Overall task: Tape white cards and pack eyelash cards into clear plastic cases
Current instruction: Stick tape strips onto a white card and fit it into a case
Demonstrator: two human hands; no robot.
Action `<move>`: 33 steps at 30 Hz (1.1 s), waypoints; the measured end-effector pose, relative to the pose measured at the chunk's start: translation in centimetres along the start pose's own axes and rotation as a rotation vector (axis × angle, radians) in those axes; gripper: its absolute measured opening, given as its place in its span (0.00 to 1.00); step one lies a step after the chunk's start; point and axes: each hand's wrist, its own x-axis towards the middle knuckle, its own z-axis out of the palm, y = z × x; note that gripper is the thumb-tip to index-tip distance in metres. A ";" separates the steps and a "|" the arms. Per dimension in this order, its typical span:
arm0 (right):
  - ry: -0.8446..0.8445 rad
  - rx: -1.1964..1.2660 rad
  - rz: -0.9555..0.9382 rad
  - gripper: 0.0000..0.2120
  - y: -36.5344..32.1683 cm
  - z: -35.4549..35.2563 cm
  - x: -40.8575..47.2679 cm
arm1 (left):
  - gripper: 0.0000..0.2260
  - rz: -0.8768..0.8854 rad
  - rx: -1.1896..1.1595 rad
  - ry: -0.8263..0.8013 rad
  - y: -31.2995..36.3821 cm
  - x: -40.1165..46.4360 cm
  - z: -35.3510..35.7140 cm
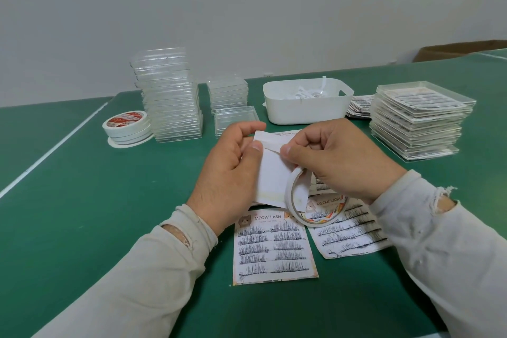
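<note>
My left hand (pixel 233 170) grips a white card (pixel 273 175) by its left edge, thumb on its face, holding it upright above the table. My right hand (pixel 337 159) pinches a strip of tape against the card near its top, and a thin tape roll (pixel 295 200) hangs from that hand in front of the card. Two eyelash cards lie flat below: one (pixel 274 247) in the middle and one (pixel 348 230) to its right, partly under my right wrist. Empty clear cases stand in a tall stack (pixel 170 96) at the back left.
A stack of tape rolls (pixel 127 127) sits left of the tall stack. Shorter case stacks (pixel 227 94) and a single case (pixel 236 121) stand behind my hands. A white bin (pixel 307 107) holds paper scraps. Filled cases (pixel 419 118) are stacked at the right, loose lash cards (pixel 359 105) beside them.
</note>
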 end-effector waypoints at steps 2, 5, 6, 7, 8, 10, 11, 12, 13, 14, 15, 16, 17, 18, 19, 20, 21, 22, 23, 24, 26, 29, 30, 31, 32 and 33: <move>0.013 -0.010 -0.001 0.11 -0.1 0.1 0.0 | 0.11 -0.002 0.003 0.014 0.1 0.0 0.1; 0.057 -0.023 0.012 0.13 -0.2 0.3 -0.1 | 0.11 0.002 0.006 0.027 0.0 0.1 0.1; 0.073 -0.030 0.019 0.14 -0.2 0.3 -0.1 | 0.11 0.005 0.010 0.026 0.0 0.0 0.2; 0.087 -0.040 0.026 0.14 -0.3 0.4 -0.1 | 0.11 0.009 0.013 0.024 0.0 0.0 0.2; 0.099 -0.053 0.032 0.15 -0.3 0.5 -0.1 | 0.11 0.012 0.013 0.023 0.0 -0.1 0.3; 0.116 -0.078 0.042 0.15 -0.5 0.6 -0.1 | 0.11 0.018 0.010 0.023 -0.1 -0.1 0.3; 0.124 -0.091 0.045 0.16 -0.5 0.6 -0.1 | 0.11 0.020 0.008 0.022 -0.1 -0.1 0.3; 0.131 -0.104 0.047 0.16 -0.6 0.6 -0.1 | 0.10 0.022 0.003 0.021 -0.1 -0.1 0.4; 0.135 -0.113 0.049 0.16 -0.6 0.7 -0.1 | 0.10 0.022 0.000 0.021 -0.1 -0.1 0.4; 0.137 -0.117 0.051 0.16 -0.6 0.7 -0.1 | 0.10 0.022 0.000 0.022 -0.1 0.0 0.4; 0.139 -0.119 0.051 0.16 -0.7 0.7 -0.2 | 0.10 0.021 0.002 0.023 -0.1 0.0 0.4; 0.140 -0.122 0.051 0.16 -0.7 0.7 -0.2 | 0.10 0.019 0.004 0.023 -0.1 0.0 0.4; 0.141 -0.127 0.051 0.16 -0.7 0.7 -0.2 | 0.10 0.015 0.004 0.024 -0.1 0.0 0.4; 0.142 -0.133 0.053 0.16 -0.7 0.7 -0.2 | 0.10 0.011 0.007 0.024 -0.1 0.0 0.4; 0.142 -0.141 0.058 0.16 -0.8 0.7 -0.2 | 0.11 0.010 0.011 0.024 0.0 0.0 0.3; 0.144 -0.151 0.063 0.16 -0.8 0.7 -0.2 | 0.11 0.013 0.017 0.024 0.0 0.0 0.4; 0.147 -0.163 0.068 0.17 -0.8 0.7 -0.2 | 0.11 0.016 0.021 0.022 0.0 -0.1 0.4; 0.150 -0.181 0.073 0.17 -0.8 0.7 -0.2 | 0.10 0.021 0.024 0.018 0.1 -0.1 0.4; 0.155 -0.202 0.077 0.17 -0.8 0.7 -0.2 | 0.10 0.029 0.029 0.014 0.1 -0.1 0.4; 0.159 -0.223 0.081 0.17 -0.8 0.8 -0.2 | 0.10 0.039 0.037 0.010 0.1 -0.1 0.4; 0.165 -0.253 0.091 0.16 -0.8 0.9 -0.2 | 0.10 0.045 0.036 0.018 0.1 -0.1 0.5; 0.181 -0.271 0.101 0.16 -0.9 1.2 -0.2 | 0.12 0.043 0.018 0.091 0.1 0.0 0.5; 0.182 -0.268 0.096 0.16 -0.9 1.3 -0.2 | 0.12 0.054 0.029 0.125 0.1 0.1 0.6; 0.182 -0.259 0.088 0.16 -1.0 1.4 -0.2 | 0.12 0.068 0.044 0.159 0.2 0.2 0.7; 0.184 -0.249 0.079 0.16 -1.0 1.5 -0.2 | 0.11 0.082 0.058 0.191 0.3 0.2 0.7; 0.187 -0.239 0.071 0.16 -1.1 1.6 -0.2 | 0.10 0.088 0.060 0.222 0.4 0.2 0.7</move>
